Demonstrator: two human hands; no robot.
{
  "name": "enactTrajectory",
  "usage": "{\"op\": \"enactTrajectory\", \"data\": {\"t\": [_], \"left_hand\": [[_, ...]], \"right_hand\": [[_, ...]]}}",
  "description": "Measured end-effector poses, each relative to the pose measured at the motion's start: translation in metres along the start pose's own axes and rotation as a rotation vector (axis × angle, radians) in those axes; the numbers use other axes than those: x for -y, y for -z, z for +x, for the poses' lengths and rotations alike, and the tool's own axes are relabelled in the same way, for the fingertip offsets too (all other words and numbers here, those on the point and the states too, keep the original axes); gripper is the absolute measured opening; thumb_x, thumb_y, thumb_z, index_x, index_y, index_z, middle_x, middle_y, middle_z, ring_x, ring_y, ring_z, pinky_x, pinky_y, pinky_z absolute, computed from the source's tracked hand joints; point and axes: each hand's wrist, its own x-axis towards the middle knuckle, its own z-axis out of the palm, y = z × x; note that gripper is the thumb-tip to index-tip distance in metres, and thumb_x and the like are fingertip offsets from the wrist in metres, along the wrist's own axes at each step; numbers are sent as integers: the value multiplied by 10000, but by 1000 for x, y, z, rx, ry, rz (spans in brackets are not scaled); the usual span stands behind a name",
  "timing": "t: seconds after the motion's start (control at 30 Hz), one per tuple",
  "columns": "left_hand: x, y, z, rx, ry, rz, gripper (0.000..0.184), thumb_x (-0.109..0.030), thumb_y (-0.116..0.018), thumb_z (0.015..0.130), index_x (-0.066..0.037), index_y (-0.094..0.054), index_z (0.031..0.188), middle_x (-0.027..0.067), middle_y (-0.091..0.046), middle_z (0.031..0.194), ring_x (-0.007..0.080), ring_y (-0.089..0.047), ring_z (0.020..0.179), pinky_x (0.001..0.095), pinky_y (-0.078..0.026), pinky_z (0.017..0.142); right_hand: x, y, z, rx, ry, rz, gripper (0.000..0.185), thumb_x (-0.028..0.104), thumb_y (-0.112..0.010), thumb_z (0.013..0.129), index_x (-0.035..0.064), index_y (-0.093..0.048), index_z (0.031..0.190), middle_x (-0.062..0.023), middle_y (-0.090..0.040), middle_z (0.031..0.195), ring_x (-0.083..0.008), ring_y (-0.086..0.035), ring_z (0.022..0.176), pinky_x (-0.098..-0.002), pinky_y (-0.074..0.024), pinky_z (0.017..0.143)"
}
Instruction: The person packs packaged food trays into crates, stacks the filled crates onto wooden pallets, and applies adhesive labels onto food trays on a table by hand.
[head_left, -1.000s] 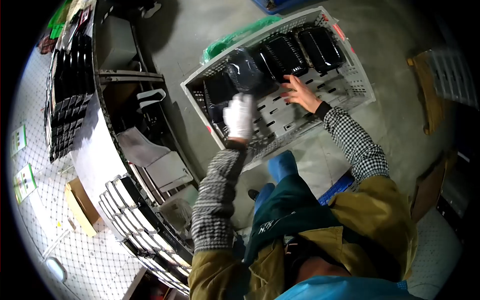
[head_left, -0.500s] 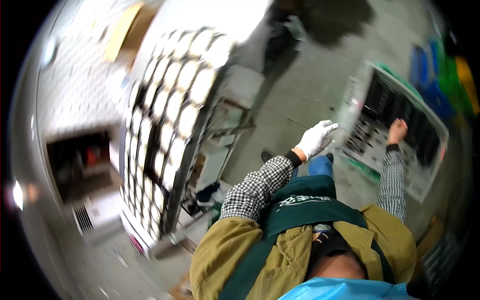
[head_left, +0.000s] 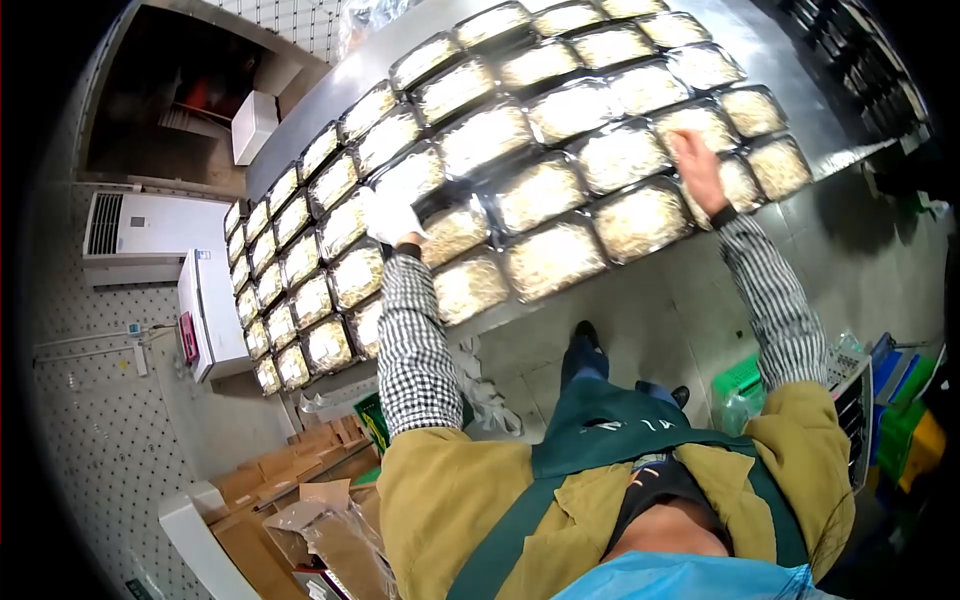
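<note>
Rows of black trays filled with pale, stringy food under clear film cover a metal table. My left hand [head_left: 392, 214], in a white glove, is over the trays left of the middle; glare blends its fingers into them. To its right is a filled tray [head_left: 455, 232]. My bare right hand [head_left: 698, 168] reaches over the right end of the rows, fingers stretched out and lying at a filled tray [head_left: 697, 126]. Another tray [head_left: 738, 183] lies beside that wrist. Neither hand visibly lifts a tray.
Black trays [head_left: 860, 65] are stacked at the table's [head_left: 800, 85] far right. Cardboard boxes [head_left: 325, 530] stand low on the left. A green crate [head_left: 738, 378] and a crate with dark contents [head_left: 850, 385] sit on the floor at right. A white box [head_left: 254, 128] is beyond the table.
The view has swung from the floor crate to the table. My right hand has left the crate of black trays and is now over the filled trays; my gloved left hand is over them too.
</note>
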Motion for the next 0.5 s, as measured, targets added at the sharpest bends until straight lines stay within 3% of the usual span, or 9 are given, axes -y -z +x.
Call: {"op": "enactTrajectory", "data": {"t": [0.03, 0.1, 0.13, 0.2, 0.27, 0.33, 0.4, 0.5], "left_hand": [[34, -34, 32, 137, -34, 188, 338, -267, -451, 879, -31, -572, 1088, 160, -595, 1066, 306, -582, 948, 404, -463, 784], [83, -92, 81, 285, -14, 258, 325, -287, -424, 898, -54, -647, 940, 150, -632, 1003, 306, -604, 897, 407, -475, 737], [81, -92, 96, 435, -118, 344, 350, -310, -412, 907, -53, -648, 931, 168, -639, 978, 305, -615, 877, 412, -475, 740], [38, -52, 108, 563, 81, 289, 384, -344, -411, 906, -47, -602, 1057, 189, -637, 986, 323, -616, 888, 416, -477, 764], [23, -43, 107, 495, 145, 171, 449, -375, -429, 893, -28, -532, 1159, 217, -599, 1071, 334, -601, 937, 419, -467, 803], [34, -50, 110, 428, 159, 108, 525, -391, -450, 878, -1, -470, 1229, 238, -526, 1172, 343, -556, 1016, 420, -438, 860], [42, -68, 110, 383, 100, 90, 592, -394, -473, 862, 35, -417, 1267, 253, -417, 1290, 349, -482, 1124, 421, -389, 935], [34, -75, 102, 398, 144, 11, 607, -379, -478, 857, 37, -390, 1291, 262, -368, 1345, 360, -408, 1206, 413, -331, 1005]], "right_hand": [[6, -51, 30, 87, 136, 64, 294, 249, -516, 902, -10, -562, 1035, -135, -616, 921, -227, -585, 866, -317, -448, 777], [25, -140, 83, 181, 264, -135, 311, 269, -498, 895, -9, -569, 1016, -195, -593, 950, -304, -566, 920, -361, -436, 807], [40, -174, 103, 234, 228, -190, 342, 262, -476, 902, -27, -549, 1070, -191, -591, 1008, -312, -559, 960, -360, -433, 839], [36, -246, 144, 201, 177, -289, 458, 390, -447, 901, -16, -572, 1070, -208, -577, 1090, -327, -542, 1036, -394, -414, 897], [57, -288, 164, 269, -34, -354, 550, 460, -414, 894, -21, -549, 1126, -216, -554, 1153, -353, -507, 1108, -423, -393, 943], [74, -308, 171, 436, -145, -437, 525, 412, -416, 889, -13, -499, 1186, -254, -545, 1155, -371, -519, 1098, -442, -397, 941], [61, -327, 167, 233, 4, -413, 394, 326, -459, 895, -55, -491, 992, -280, -602, 939, -421, -582, 890, -465, -451, 788], [62, -296, 147, 169, 168, -313, 340, 280, -480, 885, -51, -453, 961, -277, -591, 781, -458, -569, 782, -482, -446, 721]]}}
